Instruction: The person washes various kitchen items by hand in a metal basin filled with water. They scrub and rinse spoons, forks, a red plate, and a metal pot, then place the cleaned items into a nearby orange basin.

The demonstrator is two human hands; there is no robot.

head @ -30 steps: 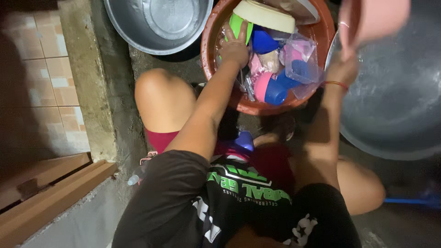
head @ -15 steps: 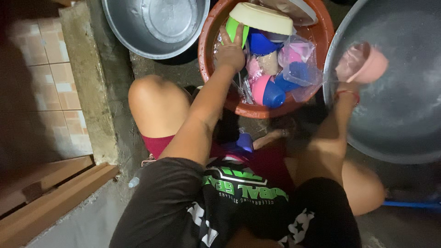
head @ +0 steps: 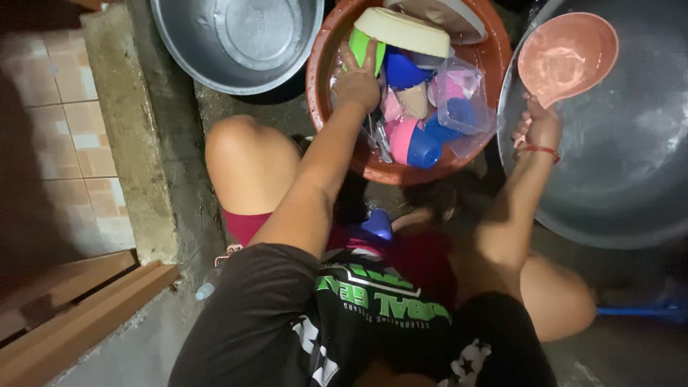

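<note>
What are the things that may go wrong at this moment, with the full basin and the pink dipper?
1. The cream bowl lies tilted on top of the crowded brown basin; as the left hand grips the green cup under it, the bowl might slide off.
2. The right hand holds the pink dipper by its handle over the large metal basin; if wet, it may slip and splash.

Glossy pink plastic dipper (head: pixel 568 57); dull metal basin (head: pixel 616 179)
</note>
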